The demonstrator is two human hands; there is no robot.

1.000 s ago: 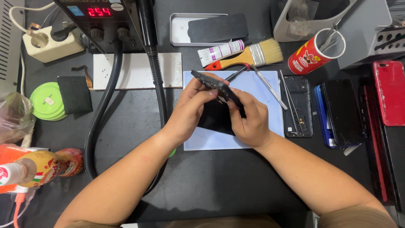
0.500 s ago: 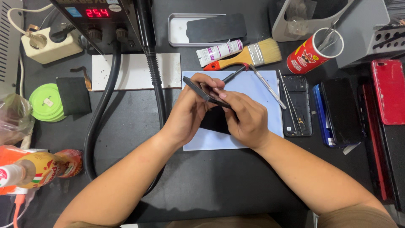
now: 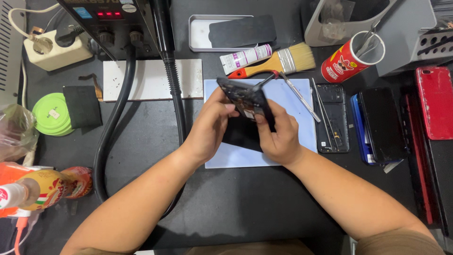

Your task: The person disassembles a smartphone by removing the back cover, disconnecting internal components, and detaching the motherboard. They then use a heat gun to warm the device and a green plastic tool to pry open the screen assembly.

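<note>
Head | both hands (image 3: 245,130) grip phone frame (image 3: 246,100) | above blue mat (image 3: 292,101)

left hand (image 3: 207,130): fingers curled, gripping | right hand (image 3: 278,137): fingers curled, gripping

Dark workbench (image 3: 245,208) – evenly lit – pale blue mat (image 3: 292,94) at its middle

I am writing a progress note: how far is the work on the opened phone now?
Done: the phone is already open, its inner parts exposed. In hand: the left hand and right hand hold it tilted above the light blue mat. Left: a black panel lies on the mat, not attached.
</note>
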